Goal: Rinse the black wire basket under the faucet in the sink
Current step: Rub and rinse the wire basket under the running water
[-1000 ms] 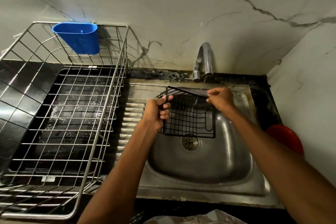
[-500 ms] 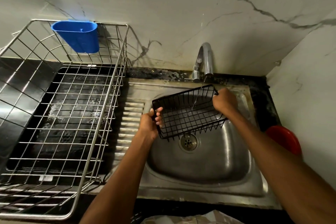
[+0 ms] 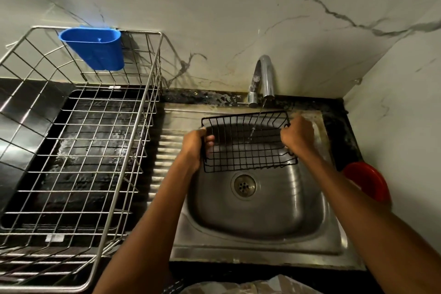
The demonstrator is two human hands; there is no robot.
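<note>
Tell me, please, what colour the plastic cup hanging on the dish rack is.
Blue plastic cup, head view.

Both bare forearms extend forward and converge toward the basket (image 3: 248, 148), one at each short end. The left hand (image 3: 194, 148) grips the basket's left end: fingers curl around the end wire, knuckles face outward, thumb lies along the upper rim. The right hand (image 3: 297, 137) grips the basket's right end from above, fingers curled over the rim, back of the hand facing the camera. Both wrists are roughly level with the basket.
</note>
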